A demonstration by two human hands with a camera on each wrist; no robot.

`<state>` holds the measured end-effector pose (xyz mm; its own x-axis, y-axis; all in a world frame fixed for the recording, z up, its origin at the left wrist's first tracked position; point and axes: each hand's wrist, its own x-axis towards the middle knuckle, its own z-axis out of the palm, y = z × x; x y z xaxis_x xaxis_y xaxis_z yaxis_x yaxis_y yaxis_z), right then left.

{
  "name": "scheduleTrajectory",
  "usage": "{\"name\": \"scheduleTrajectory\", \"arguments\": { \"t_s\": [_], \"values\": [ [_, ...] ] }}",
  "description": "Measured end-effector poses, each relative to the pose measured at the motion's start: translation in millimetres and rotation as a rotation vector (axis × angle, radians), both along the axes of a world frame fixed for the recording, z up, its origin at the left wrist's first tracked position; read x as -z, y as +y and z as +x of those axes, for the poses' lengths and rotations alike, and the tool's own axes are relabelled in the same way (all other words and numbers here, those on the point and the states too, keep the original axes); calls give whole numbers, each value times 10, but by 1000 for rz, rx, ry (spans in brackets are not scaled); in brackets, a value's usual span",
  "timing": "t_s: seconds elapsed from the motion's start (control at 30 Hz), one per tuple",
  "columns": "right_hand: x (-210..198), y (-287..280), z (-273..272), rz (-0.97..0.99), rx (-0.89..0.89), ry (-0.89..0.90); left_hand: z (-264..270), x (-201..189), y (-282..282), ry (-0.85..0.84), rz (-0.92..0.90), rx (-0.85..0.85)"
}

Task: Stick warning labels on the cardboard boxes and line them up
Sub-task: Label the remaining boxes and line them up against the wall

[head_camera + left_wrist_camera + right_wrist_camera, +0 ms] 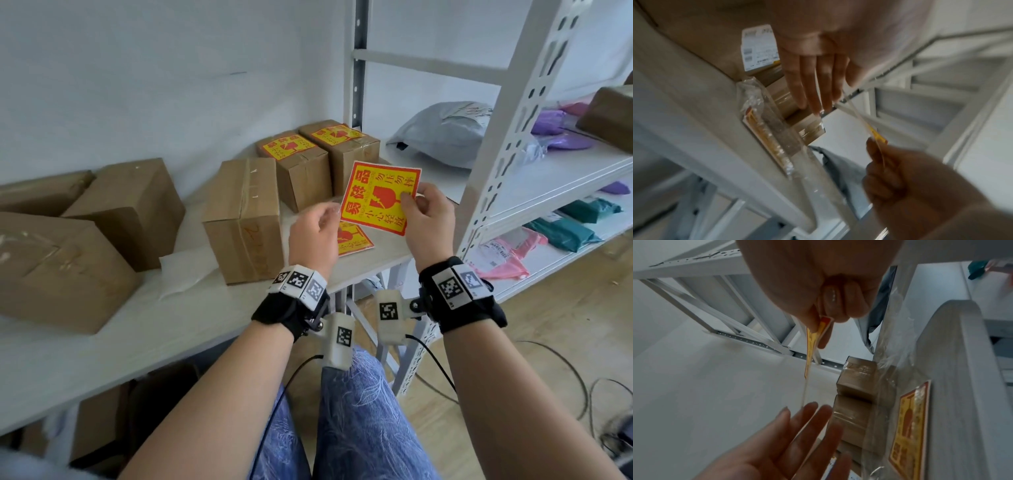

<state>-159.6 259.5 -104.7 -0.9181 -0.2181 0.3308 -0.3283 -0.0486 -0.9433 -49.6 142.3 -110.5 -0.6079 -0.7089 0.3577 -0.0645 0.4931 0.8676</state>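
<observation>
A yellow and red warning label (378, 197) is held up above the table (171, 325). My right hand (409, 200) pinches its right edge between thumb and fingers. My left hand (320, 219) is at the label's lower left corner with fingers straight (797, 434), touching the sheet's edge. Edge-on, the label (810, 344) hangs from the right hand (828, 296). An unlabelled cardboard box (245, 216) stands just left of the hands. Behind it, two boxes (294, 150) (337, 133) carry labels on top. More labels in a clear bag (352, 241) lie under the hands.
Three plain cardboard boxes (126, 205) (51, 270) (41, 192) sit at the table's left. A white metal shelf rack (496, 154) stands on the right with a grey mailer bag (445, 133) and purple, teal and pink parcels. Cables lie on the floor at the right.
</observation>
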Motion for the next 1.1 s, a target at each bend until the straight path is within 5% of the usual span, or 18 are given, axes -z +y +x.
{"name": "scheduleTrajectory", "arguments": {
  "t_s": [0.33, 0.6, 0.77, 1.1],
  "values": [
    [-34, -218, 286, -1, -23, 157, 473, -217, -173, 130, 318, 159],
    [-81, -472, 675, 143, -217, 492, 780, -273, -270, 155, 243, 179],
    [-103, -530, 886, 62, -385, 470, 866, -244, -266, 151, 236, 175],
    [-108, -483, 848, 45, -347, 451, 897, -281, -229, 124, 183, 250]
  ]
}}
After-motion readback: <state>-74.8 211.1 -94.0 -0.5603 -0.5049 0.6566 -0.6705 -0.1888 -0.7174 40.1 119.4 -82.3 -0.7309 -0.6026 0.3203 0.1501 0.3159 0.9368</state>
